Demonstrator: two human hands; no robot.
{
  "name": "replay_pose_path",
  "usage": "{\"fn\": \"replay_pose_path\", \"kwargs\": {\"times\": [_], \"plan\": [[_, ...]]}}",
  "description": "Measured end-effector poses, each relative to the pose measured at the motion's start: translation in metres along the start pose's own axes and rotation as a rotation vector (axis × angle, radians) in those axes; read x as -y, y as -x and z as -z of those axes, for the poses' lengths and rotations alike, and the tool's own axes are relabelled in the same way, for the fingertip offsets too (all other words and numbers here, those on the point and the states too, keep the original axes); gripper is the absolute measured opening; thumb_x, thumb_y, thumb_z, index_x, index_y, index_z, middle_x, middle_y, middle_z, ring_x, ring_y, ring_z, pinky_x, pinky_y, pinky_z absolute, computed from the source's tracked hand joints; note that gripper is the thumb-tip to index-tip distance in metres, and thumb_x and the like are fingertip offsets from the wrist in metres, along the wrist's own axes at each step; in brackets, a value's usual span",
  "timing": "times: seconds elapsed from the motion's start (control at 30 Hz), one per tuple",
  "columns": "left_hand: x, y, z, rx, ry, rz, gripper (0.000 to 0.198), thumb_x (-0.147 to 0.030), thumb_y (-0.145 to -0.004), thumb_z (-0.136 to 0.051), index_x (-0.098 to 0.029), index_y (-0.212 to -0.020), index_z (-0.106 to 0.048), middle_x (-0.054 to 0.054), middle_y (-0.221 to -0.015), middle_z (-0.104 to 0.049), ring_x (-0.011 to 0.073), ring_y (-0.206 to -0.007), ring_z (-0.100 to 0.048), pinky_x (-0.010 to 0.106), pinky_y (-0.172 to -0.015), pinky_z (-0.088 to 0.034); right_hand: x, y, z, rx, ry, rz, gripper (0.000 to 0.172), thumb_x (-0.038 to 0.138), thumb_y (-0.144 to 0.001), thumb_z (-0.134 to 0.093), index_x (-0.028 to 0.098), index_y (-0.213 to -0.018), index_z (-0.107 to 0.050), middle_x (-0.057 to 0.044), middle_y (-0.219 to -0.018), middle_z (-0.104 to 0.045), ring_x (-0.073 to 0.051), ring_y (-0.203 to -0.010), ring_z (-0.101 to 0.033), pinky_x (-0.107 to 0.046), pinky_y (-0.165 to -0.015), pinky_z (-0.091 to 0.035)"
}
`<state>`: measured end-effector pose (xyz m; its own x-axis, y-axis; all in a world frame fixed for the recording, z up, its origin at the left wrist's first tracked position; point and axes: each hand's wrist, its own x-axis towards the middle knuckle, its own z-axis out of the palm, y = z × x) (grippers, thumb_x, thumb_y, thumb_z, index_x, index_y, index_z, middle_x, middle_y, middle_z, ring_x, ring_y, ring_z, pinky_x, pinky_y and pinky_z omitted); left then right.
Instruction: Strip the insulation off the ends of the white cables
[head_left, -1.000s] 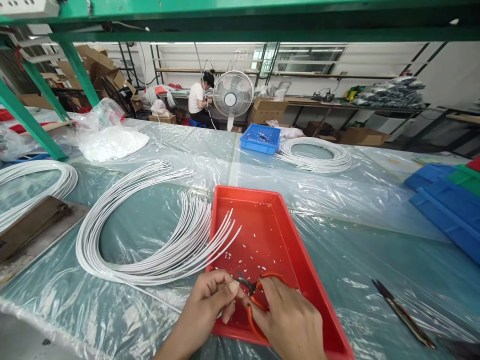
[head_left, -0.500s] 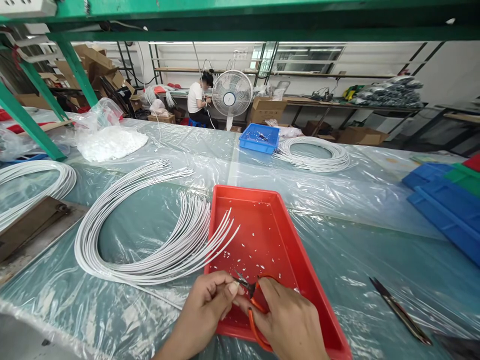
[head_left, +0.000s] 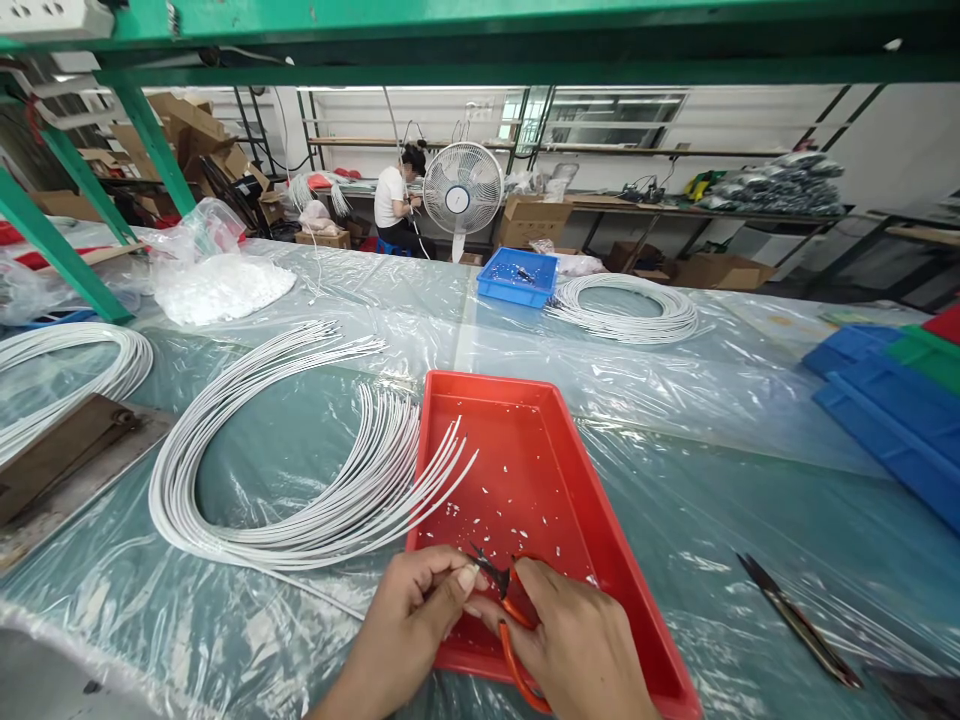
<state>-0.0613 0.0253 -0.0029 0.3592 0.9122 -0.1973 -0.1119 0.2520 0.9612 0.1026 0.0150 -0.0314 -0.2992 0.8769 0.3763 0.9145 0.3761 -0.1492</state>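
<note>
My left hand is closed in a pinch over the near end of the red tray. A single white cable runs from the coil into it; the tip is hidden by my fingers. In my right hand are small scissors with orange handles and dark blades. The blades lie right at my left fingertips. White scraps are scattered over the tray floor. Left of the tray, a large coil of white cables rests on the plastic sheet, several ends reaching over the tray's rim.
Tweezers or a similar metal tool lie to the right. Blue bins stand at the far right. A blue tray and another cable coil are farther back. A brown block sits left. Beyond the table, a person sits near a fan.
Both hands stay almost in place. The scissor blades look a little closer together than before. The coil and tray have not moved.
</note>
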Motion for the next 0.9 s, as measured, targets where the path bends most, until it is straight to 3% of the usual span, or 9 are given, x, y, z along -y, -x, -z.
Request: {"fn": "replay_pose_path", "kwargs": {"times": [0.27,0.4,0.5,0.63,0.73,0.83,0.9], "plan": [[-0.001,0.001,-0.002,-0.004,-0.048,-0.013,0.033,-0.037,-0.086,-0.049,-0.009,-0.083,-0.067,0.008,-0.067,-0.067,0.0157,-0.062,-0.055,0.023,-0.056,-0.034,0.002,-0.001,0.004,-0.041,0.048,0.011,0.047,0.057,-0.088,-0.031,0.021,-0.063,-0.044,0.005,-0.045,-0.052,-0.013,-0.038,-0.054,-0.024,-0.041,-0.027],[0.000,0.000,-0.001,-0.008,-0.057,-0.008,0.033,-0.037,-0.086,-0.049,-0.009,-0.082,-0.067,0.005,-0.063,-0.063,0.0094,-0.049,-0.039,0.021,-0.047,-0.025,0.003,-0.003,0.005,-0.138,0.116,0.036,0.054,0.051,-0.093,-0.019,0.020,-0.058,-0.046,0.003,-0.042,-0.049,-0.013,-0.034,-0.052,-0.025,-0.040,-0.026],[0.001,-0.001,0.000,-0.007,-0.081,-0.011,0.035,-0.038,-0.086,-0.048,-0.010,-0.079,-0.068,0.000,-0.056,-0.052,0.0073,-0.046,-0.027,0.021,-0.045,-0.019,0.003,-0.002,0.002,-0.190,0.174,0.052,0.054,0.048,-0.094,-0.022,0.019,-0.056,-0.048,0.002,-0.040,-0.048,-0.014,-0.033,-0.051,-0.026,-0.041,-0.025],[0.000,-0.002,0.000,-0.002,-0.100,-0.008,0.037,-0.040,-0.086,-0.048,-0.011,-0.074,-0.068,-0.005,-0.050,-0.035,0.0078,-0.045,-0.024,0.021,-0.044,-0.017,0.000,0.004,-0.001,-0.262,0.185,0.061,0.051,0.047,-0.091,-0.033,0.018,-0.053,-0.050,0.002,-0.039,-0.046,-0.013,-0.033,-0.047,-0.026,-0.042,-0.025],[-0.001,-0.001,0.000,-0.007,-0.069,-0.004,0.035,-0.040,-0.085,-0.049,-0.012,-0.069,-0.063,-0.006,-0.049,-0.031,0.0078,-0.045,-0.023,0.021,-0.044,-0.017,-0.005,0.006,0.000,-0.121,-0.166,-0.087,0.047,0.053,-0.084,-0.045,0.018,-0.053,-0.049,0.003,-0.042,-0.046,-0.012,-0.035,-0.046,-0.023,-0.041,-0.028],[-0.001,0.000,0.001,-0.009,-0.064,-0.012,0.033,-0.040,-0.084,-0.050,-0.012,-0.071,-0.060,-0.007,-0.049,-0.031,0.0080,-0.046,-0.026,0.021,-0.045,-0.019,-0.008,0.002,0.009,0.210,-0.988,-0.424,0.051,0.064,-0.080,-0.039,0.019,-0.059,-0.047,0.003,-0.046,-0.044,-0.011,-0.038,-0.044,-0.021,-0.041,-0.035],[0.000,0.000,0.002,-0.006,-0.090,-0.019,0.032,-0.040,-0.085,-0.049,-0.011,-0.075,-0.061,-0.006,-0.049,-0.034,0.0083,-0.047,-0.029,0.021,-0.046,-0.021,-0.009,-0.003,0.017,0.387,-1.501,-0.532,0.059,0.072,-0.078,-0.026,0.018,-0.066,-0.049,0.001,-0.054,-0.046,-0.012,-0.042,-0.046,-0.026,-0.048,-0.042]]}}
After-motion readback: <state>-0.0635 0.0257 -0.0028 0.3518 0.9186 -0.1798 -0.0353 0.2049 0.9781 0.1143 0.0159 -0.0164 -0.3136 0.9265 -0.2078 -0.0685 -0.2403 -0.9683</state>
